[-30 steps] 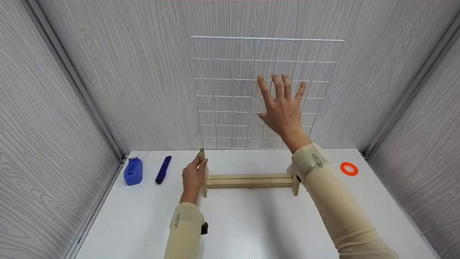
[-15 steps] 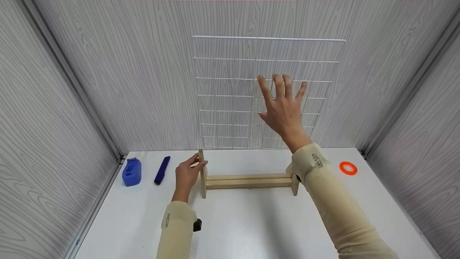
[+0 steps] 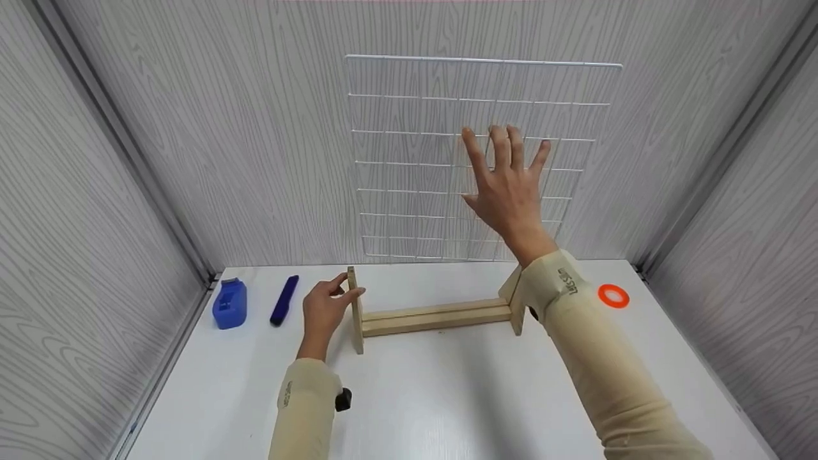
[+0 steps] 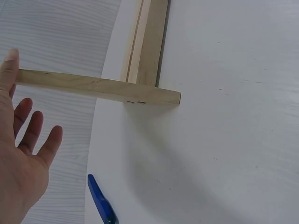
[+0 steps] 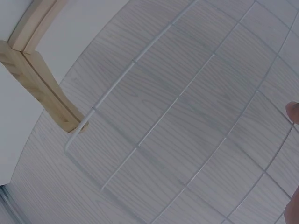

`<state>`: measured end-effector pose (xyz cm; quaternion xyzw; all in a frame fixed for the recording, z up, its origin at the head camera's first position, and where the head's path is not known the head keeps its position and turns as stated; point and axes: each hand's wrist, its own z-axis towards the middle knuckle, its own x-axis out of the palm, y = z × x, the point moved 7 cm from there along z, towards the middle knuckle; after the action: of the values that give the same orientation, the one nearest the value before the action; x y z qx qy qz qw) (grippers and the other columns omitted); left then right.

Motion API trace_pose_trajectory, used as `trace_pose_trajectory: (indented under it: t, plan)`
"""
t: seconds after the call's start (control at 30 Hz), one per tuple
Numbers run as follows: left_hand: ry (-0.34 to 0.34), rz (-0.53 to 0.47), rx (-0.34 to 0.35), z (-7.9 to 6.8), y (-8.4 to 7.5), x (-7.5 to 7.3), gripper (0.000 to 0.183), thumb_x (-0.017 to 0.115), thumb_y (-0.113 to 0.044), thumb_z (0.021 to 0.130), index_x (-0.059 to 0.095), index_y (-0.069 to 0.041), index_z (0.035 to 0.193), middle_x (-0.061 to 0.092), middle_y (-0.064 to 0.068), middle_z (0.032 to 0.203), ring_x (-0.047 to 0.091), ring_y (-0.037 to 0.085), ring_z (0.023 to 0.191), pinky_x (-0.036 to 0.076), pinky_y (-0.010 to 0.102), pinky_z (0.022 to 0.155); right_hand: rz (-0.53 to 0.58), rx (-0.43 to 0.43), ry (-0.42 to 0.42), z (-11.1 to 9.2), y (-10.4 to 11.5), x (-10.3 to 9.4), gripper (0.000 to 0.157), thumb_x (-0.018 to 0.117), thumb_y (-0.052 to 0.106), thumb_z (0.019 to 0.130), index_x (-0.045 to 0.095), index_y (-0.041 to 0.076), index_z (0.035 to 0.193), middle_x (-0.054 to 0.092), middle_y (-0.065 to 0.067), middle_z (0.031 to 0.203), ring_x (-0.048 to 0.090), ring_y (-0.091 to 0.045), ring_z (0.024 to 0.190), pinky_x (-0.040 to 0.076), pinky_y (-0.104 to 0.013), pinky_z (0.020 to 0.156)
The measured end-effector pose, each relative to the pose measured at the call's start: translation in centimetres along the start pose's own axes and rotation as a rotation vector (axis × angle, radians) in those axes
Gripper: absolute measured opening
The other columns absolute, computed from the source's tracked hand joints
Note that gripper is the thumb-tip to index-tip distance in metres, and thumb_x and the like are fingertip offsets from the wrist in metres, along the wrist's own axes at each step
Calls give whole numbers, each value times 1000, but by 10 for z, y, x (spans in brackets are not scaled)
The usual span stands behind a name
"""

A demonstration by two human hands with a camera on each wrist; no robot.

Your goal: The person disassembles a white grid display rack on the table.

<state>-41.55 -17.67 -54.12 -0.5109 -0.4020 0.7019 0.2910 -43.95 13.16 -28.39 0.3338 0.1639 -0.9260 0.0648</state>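
My left hand (image 3: 321, 314) pinches the upright left end board (image 3: 356, 313) of a light wooden stand between thumb and fingers. A grooved crossbar (image 3: 434, 321) joins that board to a second end board (image 3: 515, 303) on the right, partly behind my right sleeve. In the left wrist view, the board (image 4: 93, 85) meets my hand (image 4: 21, 154) at its upper end, with the other fingers apart from it. My right hand (image 3: 510, 195) lies with fingers spread on a white wire grid (image 3: 409, 164) upright in front of the back wall. Only fingertips (image 5: 293, 113) show in the right wrist view.
A blue dispenser-like object (image 3: 230, 305) and a slim dark blue tool (image 3: 284, 300) lie on the left of the white table (image 3: 409, 396). An orange ring (image 3: 613, 296) lies at the right. Wood-grain panels (image 3: 211, 115) enclose the back and sides.
My left hand has shifted left and now pinches the board's edge with the wrist farther out. The stand has turned slightly, its left end nearer me. The grid and right hand sit slightly higher.
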Motion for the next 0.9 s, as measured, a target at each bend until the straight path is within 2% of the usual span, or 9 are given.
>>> trace_pose_trajectory:
  t: [0.2,0.3,0.37,0.47,0.6,0.9]
  plan:
    - [-44,11,39,-6,-2,0,55,84,-35,84,69,-14,133,64,14,103,59,28,100,50,45,87,-2,23,24,-5,-8,3,118,88,51,73,13,29,162,34,-20,155,30,-43,148,22,-83,107]
    - [-58,-19,48,-8,-1,0,56,84,-35,83,69,-13,132,65,15,111,60,30,105,51,46,92,-2,26,32,-8,-13,5,119,88,50,74,12,29,162,33,-20,155,30,-43,147,22,-84,107]
    - [-48,-68,40,-10,1,2,57,84,-34,84,68,-12,134,67,15,123,62,31,117,52,45,100,-4,28,28,-10,-16,6,119,89,49,73,12,28,162,34,-20,154,31,-44,147,22,-84,107]
    - [-12,-169,-8,-12,5,5,61,84,-33,84,64,-11,137,66,13,137,60,30,130,51,42,107,-16,32,19,-12,-21,7,121,90,48,72,12,28,163,35,-21,153,31,-44,147,23,-84,106]
    - [17,-270,-68,-13,10,9,63,83,-30,86,61,-9,141,66,15,136,63,28,128,53,38,104,-8,42,17,-14,-26,7,120,90,47,73,12,28,163,34,-21,153,31,-44,146,22,-84,106]
    - [-14,-271,-70,-15,13,8,66,85,-35,83,62,-11,140,67,13,135,63,27,128,52,38,105,-14,67,41,-16,-37,7,118,88,48,74,12,28,162,33,-21,155,31,-44,147,22,-83,107]
